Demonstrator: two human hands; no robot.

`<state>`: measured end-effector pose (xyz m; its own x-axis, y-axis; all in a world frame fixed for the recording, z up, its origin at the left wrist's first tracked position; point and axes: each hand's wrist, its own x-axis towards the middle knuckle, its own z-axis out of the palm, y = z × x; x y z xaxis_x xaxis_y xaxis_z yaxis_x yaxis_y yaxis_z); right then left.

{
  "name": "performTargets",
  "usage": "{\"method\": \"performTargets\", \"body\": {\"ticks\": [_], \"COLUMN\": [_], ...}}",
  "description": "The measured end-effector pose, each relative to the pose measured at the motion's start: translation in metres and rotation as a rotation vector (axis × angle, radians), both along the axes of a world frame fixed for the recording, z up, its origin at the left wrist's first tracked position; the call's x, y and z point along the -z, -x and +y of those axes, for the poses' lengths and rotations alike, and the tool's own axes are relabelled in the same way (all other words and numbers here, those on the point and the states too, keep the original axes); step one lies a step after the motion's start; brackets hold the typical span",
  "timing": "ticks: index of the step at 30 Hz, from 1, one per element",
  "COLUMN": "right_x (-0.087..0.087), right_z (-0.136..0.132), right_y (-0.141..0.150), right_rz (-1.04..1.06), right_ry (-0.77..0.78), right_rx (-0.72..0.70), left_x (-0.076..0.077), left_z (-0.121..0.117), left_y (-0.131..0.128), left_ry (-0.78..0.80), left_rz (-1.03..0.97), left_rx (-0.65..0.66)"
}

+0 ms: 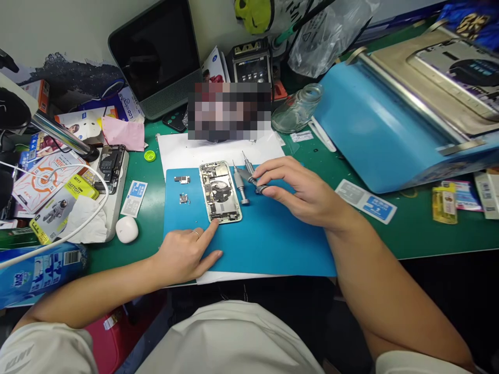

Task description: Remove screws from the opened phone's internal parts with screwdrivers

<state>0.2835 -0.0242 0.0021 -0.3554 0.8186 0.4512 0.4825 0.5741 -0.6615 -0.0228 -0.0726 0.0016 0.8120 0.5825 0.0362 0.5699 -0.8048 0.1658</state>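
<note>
Opened phone [226, 210], face up on blue mat [273, 249], green desk [413, 236] beneath. Likely light, stiff; exposed innards probably fragile; best held by side rims. Long axis runs away from person, far end leaning slightly left. Left hand [182, 255]: index finger on near edge, nothing gripped. Right hand [302, 193]: fingers pinched on grey screwdriver [253, 180].

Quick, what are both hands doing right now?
Left hand: open, holding nothing, index fingertip at the opened phone's lower edge.
Right hand: closed, pinching a grey tool between thumb and fingers.
</note>
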Motion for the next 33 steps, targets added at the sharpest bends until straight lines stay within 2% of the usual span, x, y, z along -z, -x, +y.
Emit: {"method": "performTargets", "body": {"ticks": [5, 9, 12, 15, 23, 33], "right_x": [0.002, 0.003, 0.002, 0.003, 0.013, 0.014], "right_z": [-0.001, 0.0, 0.0, 0.0, -0.005, -0.011], "right_y": [0.001, 0.006, 0.014, 0.024, 0.042, 0.038], "right_rz": [0.242, 0.536, 0.73, 0.834, 0.847, 0.792], "right_ry": [-0.04, -0.064, 0.027, 0.164, 0.345, 0.428], "right_rx": [0.051, 0.11, 0.133, 0.07, -0.027, -0.124], "left_x": [0.0, 0.001, 0.001, 0.001, -0.001, -0.001], "left_z": [0.0, 0.0, 0.0, 0.0, 0.001, 0.002], "left_y": [0.0, 0.001, 0.001, 0.001, 0.001, 0.0], "left_ry": [0.003, 0.023, 0.031, 0.032, 0.0, 0.014], "left_rz": [0.017, 0.042, 0.057, 0.056, 0.028, 0.043], "left_rx": [0.002, -0.002, -0.008, -0.011, -0.012, -0.017]}}
